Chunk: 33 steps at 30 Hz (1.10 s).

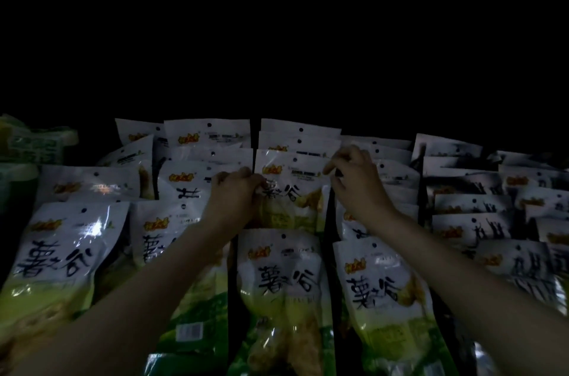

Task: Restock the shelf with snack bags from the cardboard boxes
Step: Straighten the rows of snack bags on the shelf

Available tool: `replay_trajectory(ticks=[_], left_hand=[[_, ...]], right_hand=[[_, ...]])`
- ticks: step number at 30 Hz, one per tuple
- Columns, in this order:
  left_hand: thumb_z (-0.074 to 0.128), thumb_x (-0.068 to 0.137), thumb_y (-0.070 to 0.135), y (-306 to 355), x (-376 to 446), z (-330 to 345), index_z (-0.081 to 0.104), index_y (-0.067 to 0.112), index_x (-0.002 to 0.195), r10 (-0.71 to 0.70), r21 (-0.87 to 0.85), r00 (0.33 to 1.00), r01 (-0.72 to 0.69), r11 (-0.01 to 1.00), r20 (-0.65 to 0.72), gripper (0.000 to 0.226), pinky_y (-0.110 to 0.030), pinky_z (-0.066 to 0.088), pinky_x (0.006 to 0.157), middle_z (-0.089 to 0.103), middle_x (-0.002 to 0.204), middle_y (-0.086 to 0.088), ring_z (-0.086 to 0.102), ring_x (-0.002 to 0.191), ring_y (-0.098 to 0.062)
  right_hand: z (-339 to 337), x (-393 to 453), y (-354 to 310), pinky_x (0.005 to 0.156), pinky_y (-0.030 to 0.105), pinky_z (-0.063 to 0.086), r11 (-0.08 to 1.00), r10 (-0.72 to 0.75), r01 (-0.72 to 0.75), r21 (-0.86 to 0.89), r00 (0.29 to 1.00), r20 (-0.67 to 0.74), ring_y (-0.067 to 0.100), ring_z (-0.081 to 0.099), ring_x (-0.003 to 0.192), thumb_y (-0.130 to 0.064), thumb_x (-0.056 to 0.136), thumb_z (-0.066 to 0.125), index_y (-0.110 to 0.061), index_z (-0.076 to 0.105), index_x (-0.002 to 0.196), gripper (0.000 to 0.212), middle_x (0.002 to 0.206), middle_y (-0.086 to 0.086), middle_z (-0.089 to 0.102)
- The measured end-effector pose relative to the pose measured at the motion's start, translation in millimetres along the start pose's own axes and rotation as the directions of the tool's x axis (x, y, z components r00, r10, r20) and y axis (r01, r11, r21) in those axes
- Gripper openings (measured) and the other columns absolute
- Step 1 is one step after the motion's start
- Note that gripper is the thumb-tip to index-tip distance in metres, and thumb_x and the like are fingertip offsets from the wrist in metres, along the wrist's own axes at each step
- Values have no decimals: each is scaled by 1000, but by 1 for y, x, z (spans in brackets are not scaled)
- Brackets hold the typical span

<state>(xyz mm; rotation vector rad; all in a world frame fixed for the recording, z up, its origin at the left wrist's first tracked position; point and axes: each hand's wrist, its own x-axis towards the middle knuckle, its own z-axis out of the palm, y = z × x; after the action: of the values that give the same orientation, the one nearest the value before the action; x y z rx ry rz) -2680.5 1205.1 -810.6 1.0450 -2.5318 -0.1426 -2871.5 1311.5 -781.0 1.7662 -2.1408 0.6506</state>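
Front-row snack bags [283,289], rows overlapping in dim light; left hand [237,194] and right hand [357,181] each pinching one white-and-green bag [292,190] by its edges.

White snack bags [294,190] with black characters, orange logos, green-yellow bottoms; far-right bags [471,221] white-and-black.

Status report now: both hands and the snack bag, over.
Left hand and right hand grip one snack bag by its sides. Bag stands among the rows. Nothing blocks it.
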Motion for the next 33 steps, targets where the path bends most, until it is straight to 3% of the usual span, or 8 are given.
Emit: replay_trajectory(ticks=[4, 10, 14, 19, 21, 24, 30, 33], left_hand=[[33, 99, 36, 2, -19, -4, 52, 20, 124, 74, 245, 959, -144, 959, 274, 35, -39, 13, 110, 58, 118, -3, 42, 123, -22], [51, 93, 34, 21, -19, 0, 44, 22, 132, 26, 331, 893, -193, 924, 449, 42, -41, 8, 113, 49, 133, -6, 33, 131, -24], [53, 93, 27, 22, -12, -10, 59, 20, 118, 62, 61, 945, -86, 994, 321, 27, -33, 20, 108, 60, 112, -1, 46, 119, -21], [57, 92, 23, 18, -1, -15, 65, 14, 111, -73, -202, 995, 85, 976, 66, 23, -39, 41, 97, 66, 109, -11, 56, 108, -29], [59, 91, 23, 19, 4, -15, 65, 14, 111, -132, -244, 990, 138, 960, 42, 23, -41, 42, 96, 66, 109, -12, 57, 107, -31], [57, 93, 19, 22, 7, -18, 64, 11, 113, -144, -303, 990, 136, 943, -5, 23, -38, 44, 93, 65, 112, -15, 56, 109, -34], [48, 96, 10, 13, -9, -29, 58, 5, 119, -147, -368, 985, 105, 924, -87, 26, -33, 44, 83, 60, 117, -18, 55, 107, -34], [44, 94, 21, 8, -36, -30, 58, 6, 113, 64, -198, 976, -106, 974, -207, 28, -39, 44, 82, 56, 114, -17, 52, 103, -36]], right_hand=[[-24, -26, 11, 79, 19, 37, 998, -55, 38, 45, 870, 489, 12, 46, 101, -15, 97, 47, -15, 60, 116, 23, 122, 3, 55], [-41, -47, 29, 88, 26, 44, 999, 26, -43, 1, 611, 791, 18, 53, 109, -10, 94, 49, -16, 51, 127, 33, 125, 3, 54], [-47, -55, 31, 75, 25, 47, 1000, 8, -12, -1, 634, 773, 12, 55, 82, -16, 93, 55, -6, 64, 110, 21, 102, 4, 62], [-71, -39, 4, 76, 19, 43, 974, -101, -86, 210, 665, 740, -7, 52, 76, -15, 96, 51, -21, 61, 93, 12, 86, -16, 52], [-66, -30, -8, 82, 28, 45, 973, -116, -62, 221, 697, 707, 2, 57, 84, -16, 97, 50, -12, 60, 101, 11, 95, -7, 58], [-47, -18, -27, 93, 43, 45, 979, -48, -78, 189, 810, 585, 31, 56, 107, -14, 96, 52, 0, 55, 119, 28, 121, 17, 56], [-3, -12, -48, 101, 45, 38, 949, 43, -180, 259, 888, 458, 28, 51, 114, -14, 91, 58, -12, 59, 111, 20, 119, 7, 58], [5, -11, -54, 104, 45, 36, 949, 52, -178, 260, 902, 428, 27, 50, 119, -12, 92, 57, -11, 59, 117, 26, 126, 8, 57]])
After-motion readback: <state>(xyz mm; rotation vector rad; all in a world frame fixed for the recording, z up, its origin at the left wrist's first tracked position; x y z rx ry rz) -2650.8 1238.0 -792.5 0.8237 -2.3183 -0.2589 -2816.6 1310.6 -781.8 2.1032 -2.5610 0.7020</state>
